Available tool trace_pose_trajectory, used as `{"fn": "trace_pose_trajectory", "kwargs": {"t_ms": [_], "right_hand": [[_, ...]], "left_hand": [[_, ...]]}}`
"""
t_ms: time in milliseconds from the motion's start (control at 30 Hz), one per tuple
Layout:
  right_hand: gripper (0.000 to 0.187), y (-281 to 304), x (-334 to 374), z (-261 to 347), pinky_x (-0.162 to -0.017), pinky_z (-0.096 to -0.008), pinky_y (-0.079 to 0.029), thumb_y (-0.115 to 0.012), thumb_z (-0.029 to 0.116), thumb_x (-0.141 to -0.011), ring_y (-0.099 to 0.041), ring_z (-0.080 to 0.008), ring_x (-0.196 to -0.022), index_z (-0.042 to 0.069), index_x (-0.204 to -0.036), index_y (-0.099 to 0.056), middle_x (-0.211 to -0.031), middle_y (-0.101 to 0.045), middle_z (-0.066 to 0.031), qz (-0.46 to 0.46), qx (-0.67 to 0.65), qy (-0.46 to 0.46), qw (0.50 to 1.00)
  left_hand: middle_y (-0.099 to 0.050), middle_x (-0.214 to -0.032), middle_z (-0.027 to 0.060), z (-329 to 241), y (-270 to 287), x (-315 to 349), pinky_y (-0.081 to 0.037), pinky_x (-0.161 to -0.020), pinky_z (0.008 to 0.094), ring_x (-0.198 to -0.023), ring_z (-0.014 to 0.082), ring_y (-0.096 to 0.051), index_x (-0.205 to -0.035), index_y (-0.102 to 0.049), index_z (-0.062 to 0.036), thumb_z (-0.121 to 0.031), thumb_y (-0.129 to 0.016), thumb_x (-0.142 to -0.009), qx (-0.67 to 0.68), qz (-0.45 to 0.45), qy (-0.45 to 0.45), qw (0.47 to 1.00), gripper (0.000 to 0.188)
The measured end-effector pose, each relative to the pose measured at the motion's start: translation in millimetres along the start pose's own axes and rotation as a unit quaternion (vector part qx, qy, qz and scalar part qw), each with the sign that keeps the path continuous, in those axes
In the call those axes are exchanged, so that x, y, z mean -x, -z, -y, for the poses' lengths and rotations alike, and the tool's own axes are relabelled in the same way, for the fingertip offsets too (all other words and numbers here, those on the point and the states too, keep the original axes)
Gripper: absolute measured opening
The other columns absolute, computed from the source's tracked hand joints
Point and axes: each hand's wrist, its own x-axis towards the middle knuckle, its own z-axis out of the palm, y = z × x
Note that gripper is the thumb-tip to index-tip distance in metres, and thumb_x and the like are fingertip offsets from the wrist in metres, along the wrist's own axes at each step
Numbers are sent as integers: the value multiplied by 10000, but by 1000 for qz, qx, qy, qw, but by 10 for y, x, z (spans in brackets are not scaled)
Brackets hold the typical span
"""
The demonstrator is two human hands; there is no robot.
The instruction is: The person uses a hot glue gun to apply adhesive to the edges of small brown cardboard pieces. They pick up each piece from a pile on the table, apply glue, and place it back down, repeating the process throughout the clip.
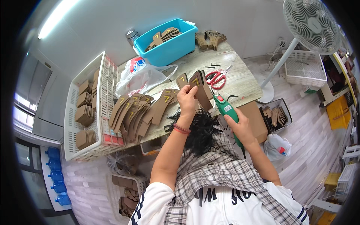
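My left hand [186,100] pinches a small stack of brown strap-shaped pieces [202,98] with gold angular marks and dark edges, held upright over the table's front edge. My right hand [242,125] is wrapped round a green handheld electric cutter [227,108] with a red button. Its tip is close to the right side of the stack. Left of my left hand, a row of similar brown pieces [134,112] lies fanned out on the table. Red-handled scissors [216,79] rest behind the cutter. A tangled black heap [200,131] lies on my lap below both hands.
A turquoise bin [167,47] of brown pieces stands at the back, beside more bundled pieces [210,39]. White plastic bag [140,75] and a white crate [83,148] with stacks are at left. A standing fan [279,65] and a black box [287,108] are right.
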Motion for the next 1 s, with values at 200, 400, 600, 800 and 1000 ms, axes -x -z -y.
{"fn": "trace_pose_trajectory", "kwargs": {"t_ms": [200, 400, 600, 800, 1000], "right_hand": [[428, -150, 48, 238, -631, -326, -502, -693, 317, -858, -643, -175, -674, 15, -1145, -593, -788, -670, -124, 7, 3, 44, 999], [433, -184, 67, 346, -571, -307, -486, -689, 317, -865, -604, -136, -599, 9, -1152, -588, -734, -646, -97, 26, -12, 40, 999], [421, -181, 64, 361, -519, -279, -461, -684, 300, -874, -555, -96, -558, 2, -1153, -583, -689, -613, -58, 11, -28, 51, 998], [385, -190, 73, 379, -476, -248, -433, -675, 253, -885, -526, -70, -521, 9, -1168, -578, -683, -604, -23, -2, -49, 66, 997], [374, -161, 57, 435, -458, -238, -423, -673, 243, -887, -514, -61, -504, 17, -1170, -579, -681, -600, -12, -6, -45, 81, 996]], "left_hand": [[-654, -791, -9, -413, -88, 337, -447, -578, 206, -652, 50, -572, -894, -647, -31, -69, -663, -871, 123, -39, -8, 992, 48], [-694, -845, 28, -497, -153, 422, -490, -646, 230, -704, 100, -638, -899, -641, -58, -82, -697, -846, 162, -50, 28, 985, 81], [-685, -858, 27, -490, -215, 517, -496, -687, 248, -747, 110, -638, -893, -609, -82, -86, -688, -857, 185, -46, 79, 978, 86], [-684, -798, 10, -597, -304, 668, -439, -593, 206, -653, 69, -599, -845, -642, -75, -92, -666, -867, 176, -30, 90, 980, 37], [-672, -778, 1, -438, -256, 708, -429, -599, 203, -655, 53, -575, -836, -649, -61, -97, -679, -859, 145, -13, 68, 987, 53]]}}
